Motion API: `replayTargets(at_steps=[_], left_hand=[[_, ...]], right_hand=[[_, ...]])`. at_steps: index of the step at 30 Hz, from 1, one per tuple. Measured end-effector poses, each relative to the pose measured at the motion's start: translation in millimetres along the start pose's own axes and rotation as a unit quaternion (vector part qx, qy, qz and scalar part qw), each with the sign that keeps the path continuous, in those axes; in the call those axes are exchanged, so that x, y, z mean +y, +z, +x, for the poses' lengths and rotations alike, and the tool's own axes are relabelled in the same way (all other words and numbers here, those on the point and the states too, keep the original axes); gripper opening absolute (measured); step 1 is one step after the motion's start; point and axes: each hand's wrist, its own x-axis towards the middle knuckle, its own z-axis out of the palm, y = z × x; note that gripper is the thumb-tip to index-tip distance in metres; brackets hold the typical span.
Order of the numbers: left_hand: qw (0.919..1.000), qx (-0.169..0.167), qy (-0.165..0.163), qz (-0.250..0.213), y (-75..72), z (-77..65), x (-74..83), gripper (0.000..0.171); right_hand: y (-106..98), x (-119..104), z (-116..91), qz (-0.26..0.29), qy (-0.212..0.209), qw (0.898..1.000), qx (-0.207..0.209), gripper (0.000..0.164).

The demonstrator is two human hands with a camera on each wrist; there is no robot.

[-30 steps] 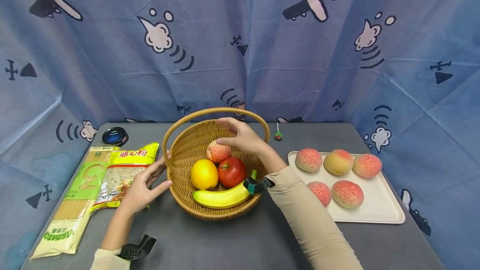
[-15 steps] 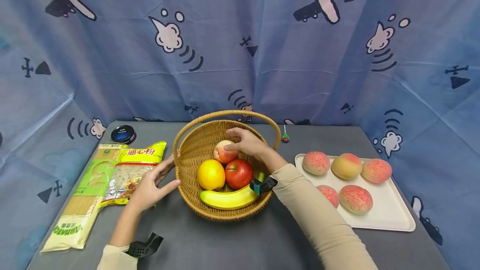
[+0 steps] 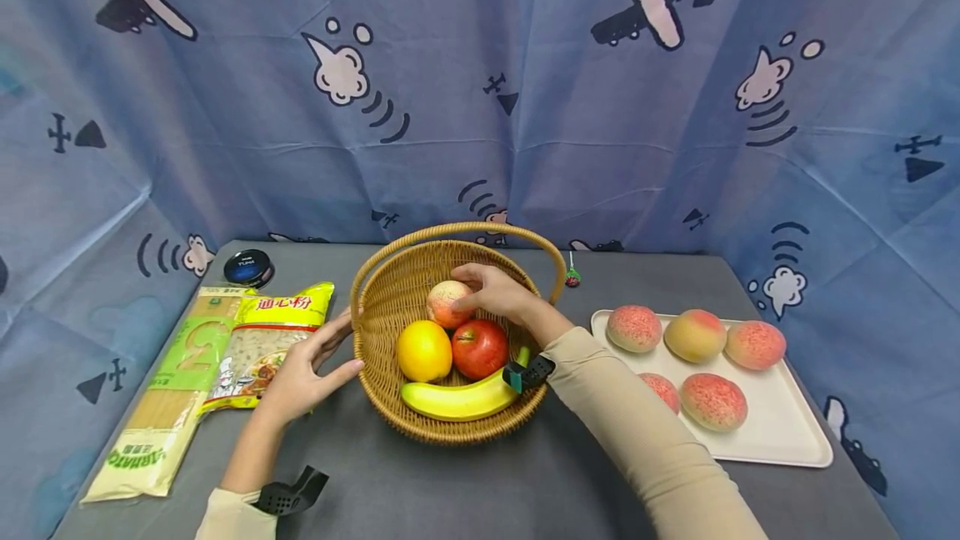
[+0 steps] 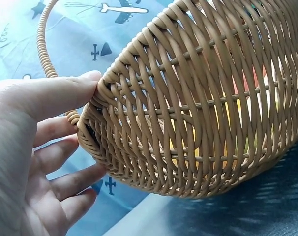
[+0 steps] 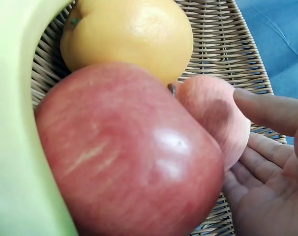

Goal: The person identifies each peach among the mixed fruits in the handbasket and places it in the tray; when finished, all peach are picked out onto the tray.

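A wicker basket (image 3: 450, 436) with a hooped handle holds an orange (image 3: 424, 351), a red apple (image 3: 480, 349), a banana (image 3: 461, 401) and a pinkish peach (image 3: 447, 303). My right hand (image 3: 501, 294) reaches inside and grips that peach, thumb on one side and fingers round the other, as the right wrist view shows. The apple (image 5: 129, 152) lies right beside it. My left hand (image 3: 303, 377) is at the basket's left side. In the left wrist view its thumb tip touches the woven rim (image 4: 104, 88), and its relaxed fingers (image 4: 75, 179) rest by the handle's base.
To the right, a white tray (image 3: 780, 432) bears several peaches (image 3: 714, 401). On the left lie a noodle pack (image 3: 161, 407), a yellow pasta bag (image 3: 266, 348) and a dark round tin (image 3: 249, 267). A lollipop (image 3: 572, 277) lies behind the basket, before a patterned curtain (image 3: 450, 90).
My right hand has come down from above the peach and closed its fingers round it. The left hand keeps its place at the basket. The whole head view has shifted slightly.
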Motion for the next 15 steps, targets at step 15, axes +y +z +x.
replayTargets(at_steps=[15], left_hand=[[0.9999,0.001,-0.008,0.008,0.2,-0.2,-1.1,0.065]], right_hand=[[7.4,0.4,1.5,0.000,0.001,0.999,-0.036,0.057]])
